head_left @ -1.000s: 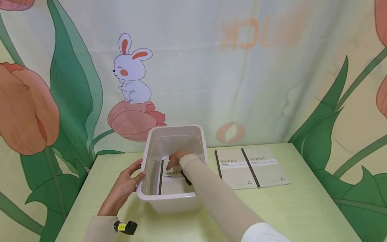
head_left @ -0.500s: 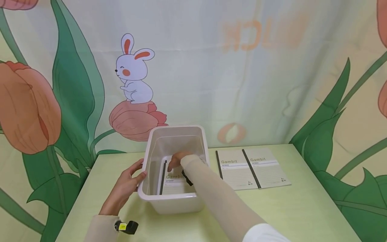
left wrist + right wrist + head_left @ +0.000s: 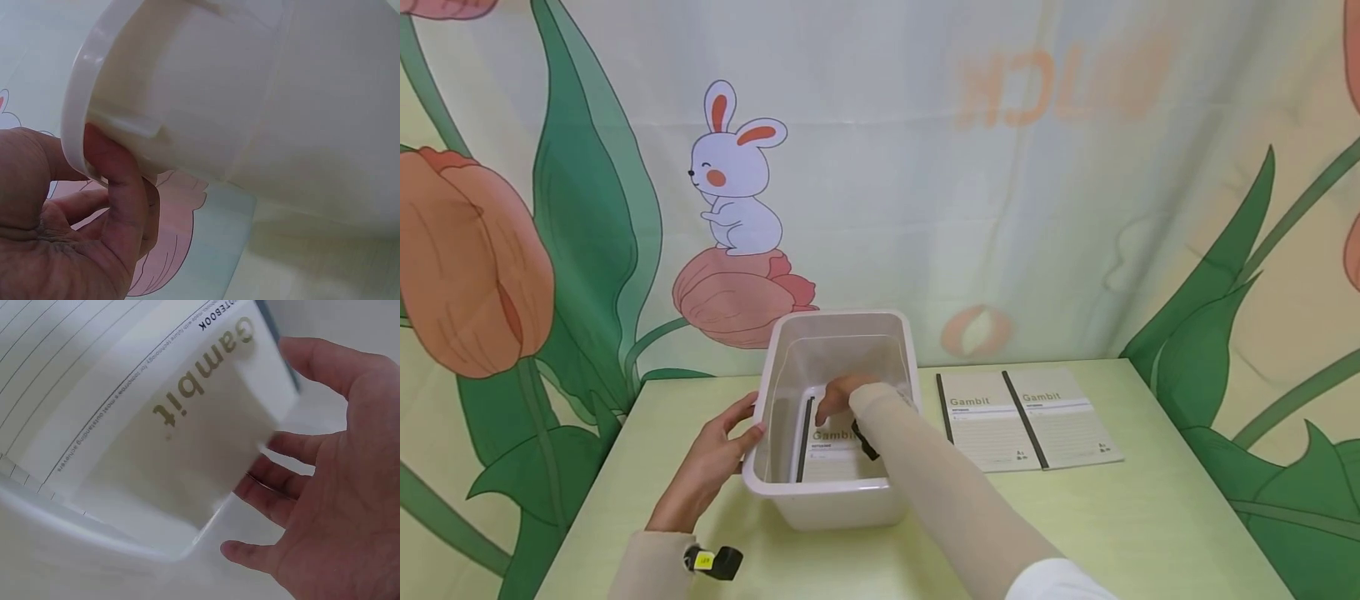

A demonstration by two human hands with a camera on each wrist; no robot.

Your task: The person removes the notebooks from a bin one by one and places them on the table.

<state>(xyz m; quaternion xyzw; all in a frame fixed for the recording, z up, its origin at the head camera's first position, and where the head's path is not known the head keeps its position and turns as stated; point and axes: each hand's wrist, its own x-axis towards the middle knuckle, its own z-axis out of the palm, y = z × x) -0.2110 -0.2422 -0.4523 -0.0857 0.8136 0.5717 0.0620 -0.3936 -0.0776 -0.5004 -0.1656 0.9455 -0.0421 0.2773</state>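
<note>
A light grey plastic storage bin (image 3: 820, 506) stands on the table. My left hand (image 3: 713, 454) grips its left rim, thumb on top and fingers curled underneath, as the left wrist view shows up close. Inside the bin lies a Gambit notebook (image 3: 835, 460) with a dark spine, partly hidden by my right arm. My right hand (image 3: 325, 462) reaches down into the bin at the notebook's far edge. Its fingertips (image 3: 275, 440) are right at that edge with the fingers fairly straight, and the thumb stands apart near the spine.
Two more Gambit notebooks lie side by side on the table right of the bin, a left one (image 3: 988, 429) and a right one (image 3: 1067, 421). Behind the pale green table (image 3: 1120, 533) hangs a printed curtain (image 3: 880, 208) with a rabbit and tulips.
The notebook in the bin has shifted slightly toward the near side. My left hand keeps its hold on the rim, and my right hand stays inside the bin.
</note>
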